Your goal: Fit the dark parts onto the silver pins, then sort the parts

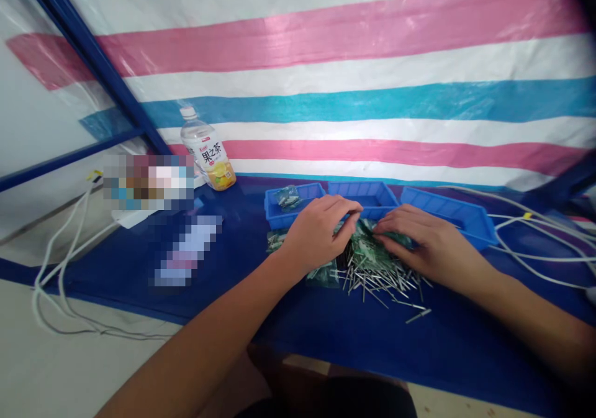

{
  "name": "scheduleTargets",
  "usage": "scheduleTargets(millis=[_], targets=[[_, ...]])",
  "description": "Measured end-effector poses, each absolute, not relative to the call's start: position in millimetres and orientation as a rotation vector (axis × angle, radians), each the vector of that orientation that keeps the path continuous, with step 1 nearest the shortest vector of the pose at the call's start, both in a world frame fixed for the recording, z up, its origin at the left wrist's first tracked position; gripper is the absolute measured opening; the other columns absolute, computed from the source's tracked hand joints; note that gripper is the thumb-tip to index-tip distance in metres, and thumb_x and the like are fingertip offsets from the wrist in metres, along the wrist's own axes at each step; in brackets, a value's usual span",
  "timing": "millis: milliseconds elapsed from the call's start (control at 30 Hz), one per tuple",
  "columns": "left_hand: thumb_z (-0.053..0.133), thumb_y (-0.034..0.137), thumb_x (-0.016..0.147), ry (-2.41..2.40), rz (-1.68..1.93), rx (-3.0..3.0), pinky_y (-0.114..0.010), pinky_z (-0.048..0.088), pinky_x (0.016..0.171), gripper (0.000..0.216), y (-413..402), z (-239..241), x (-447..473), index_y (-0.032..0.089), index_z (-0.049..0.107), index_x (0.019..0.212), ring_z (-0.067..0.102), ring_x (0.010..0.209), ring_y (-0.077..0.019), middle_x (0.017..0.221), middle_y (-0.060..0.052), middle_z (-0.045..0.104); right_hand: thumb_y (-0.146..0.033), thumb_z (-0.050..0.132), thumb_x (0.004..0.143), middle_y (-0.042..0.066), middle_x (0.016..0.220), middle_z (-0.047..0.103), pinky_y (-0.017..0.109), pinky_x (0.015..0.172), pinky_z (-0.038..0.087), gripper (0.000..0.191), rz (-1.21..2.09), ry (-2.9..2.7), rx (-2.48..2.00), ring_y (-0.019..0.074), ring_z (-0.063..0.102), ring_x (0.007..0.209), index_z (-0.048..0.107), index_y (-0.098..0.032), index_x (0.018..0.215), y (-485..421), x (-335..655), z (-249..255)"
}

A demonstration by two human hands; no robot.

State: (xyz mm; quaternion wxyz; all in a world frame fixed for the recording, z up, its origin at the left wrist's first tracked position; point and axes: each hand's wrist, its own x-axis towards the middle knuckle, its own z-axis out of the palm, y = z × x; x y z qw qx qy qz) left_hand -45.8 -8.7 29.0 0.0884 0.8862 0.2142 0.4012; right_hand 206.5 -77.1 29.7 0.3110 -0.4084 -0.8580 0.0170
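Observation:
A loose pile of thin metal pins, which look like blind rivets (372,281), lies on the blue tabletop. On top of the pile sits a clear, greenish plastic bag (370,250) with more pins in it or under it. My right hand (421,238) has its thumb and fingers closed on the right edge of this bag. My left hand (316,228) hovers just left of it, thumb and fingertips pinched together; what they hold is too small to tell. Another small filled bag (323,274) lies beneath my left hand, partly hidden.
Blue plastic bins stand behind the hands: a left bin (274,219) with a filled bag (287,197), a middle bin (363,188) and a right bin (479,222). A drink bottle (209,154) stands at the back left. White cables (549,256) lie at right.

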Motion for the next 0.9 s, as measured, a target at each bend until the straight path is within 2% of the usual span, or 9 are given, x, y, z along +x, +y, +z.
scheduleTargets(millis=[133,233,333,433,500,600,700,800,900], targets=[[0.055,0.026,0.109,0.590,1.167,2.644,-0.044,0.058,0.104,0.017,-8.1,28.6,-45.0,0.023,0.068,0.119,0.072,0.116,-0.0234,0.117,-0.007,0.079,-0.027,0.067,0.101,0.003,0.103,0.079,0.046,0.082,0.060,0.013,0.060,-2.107,-1.182,0.0269,0.074,0.093,0.074,-0.033,0.110,-80.1,207.7,32.4],[0.061,0.032,0.107,0.543,1.147,2.639,-0.048,0.054,0.114,0.026,-10.3,29.8,-44.2,0.024,0.065,0.131,0.067,0.130,-0.0256,0.129,-0.008,0.077,-0.032,0.071,0.098,0.003,0.101,0.079,0.045,0.074,0.058,0.011,0.103,-1.912,-1.289,0.0258,0.073,0.084,0.076,-0.033,0.108,-83.3,206.5,34.2],[0.065,0.038,0.106,0.534,1.113,2.607,-0.049,0.051,0.120,0.043,-14.4,31.9,-43.6,0.024,0.057,0.146,0.062,0.140,-0.0272,0.143,-0.010,0.071,-0.032,0.075,0.096,0.004,0.102,0.078,0.049,0.082,0.059,0.009,0.206,-1.712,-1.251,0.0294,0.074,0.092,0.076,-0.034,0.105,-88.8,199.2,35.3],[0.065,0.038,0.106,0.532,1.072,2.524,-0.051,0.052,0.120,0.053,-17.8,33.2,-42.9,0.027,0.048,0.155,0.060,0.143,-0.0289,0.148,-0.009,0.069,-0.027,0.078,0.094,0.005,0.104,0.078,0.055,0.089,0.061,0.015,0.285,-1.582,-1.156,0.0326,0.074,0.098,0.076,-0.037,0.106,-95.1,188.8,36.2],[0.066,0.037,0.105,0.559,1.042,2.422,-0.051,0.055,0.117,0.056,-19.1,33.1,-42.3,0.030,0.046,0.157,0.065,0.137,-0.0295,0.144,-0.008,0.072,-0.025,0.079,0.093,0.004,0.104,0.078,0.056,0.090,0.062,0.019,0.312,-1.549,-1.122,0.0326,0.074,0.099,0.077,-0.039,0.107,-98.3,183.1,36.6],[0.069,0.034,0.102,0.586,1.000,2.213,-0.044,0.064,0.104,0.053,-20.0,32.2,-40.6,0.030,0.052,0.152,0.077,0.114,-0.0253,0.123,-0.006,0.080,-0.027,0.080,0.093,0.003,0.103,0.078,0.055,0.089,0.064,0.018,0.384,-1.496,-1.121,0.0309,0.075,0.096,0.078,-0.040,0.105,-99.9,178.6,36.6],[0.070,0.029,0.099,0.586,1.005,2.062,-0.038,0.068,0.093,0.047,-21.2,32.8,-38.7,0.028,0.057,0.144,0.079,0.096,-0.0208,0.109,-0.005,0.080,-0.031,0.082,0.092,0.003,0.103,0.078,0.055,0.091,0.065,0.017,0.479,-1.451,-1.149,0.0300,0.076,0.093,0.077,-0.038,0.106,-98.1,179.2,34.4],[0.070,0.028,0.097,0.595,1.033,2.004,-0.038,0.068,0.089,0.043,-22.6,35.0,-37.5,0.025,0.059,0.138,0.078,0.092,-0.0199,0.107,-0.006,0.079,-0.036,0.085,0.089,0.004,0.105,0.079,0.054,0.090,0.066,0.026,0.589,-1.463,-1.180,0.0300,0.077,0.095,0.076,-0.037,0.114,-94.5,182.9,29.7],[0.070,0.029,0.097,0.596,1.043,1.969,-0.039,0.068,0.091,0.044,-23.8,36.5,-37.3,0.025,0.057,0.139,0.078,0.096,-0.0206,0.110,-0.008,0.079,-0.041,0.087,0.087,0.004,0.102,0.081,0.045,0.075,0.066,0.036,0.673,-1.496,-1.255,0.0270,0.078,0.087,0.075,-0.034,0.120,-91.1,186.7,23.7]])
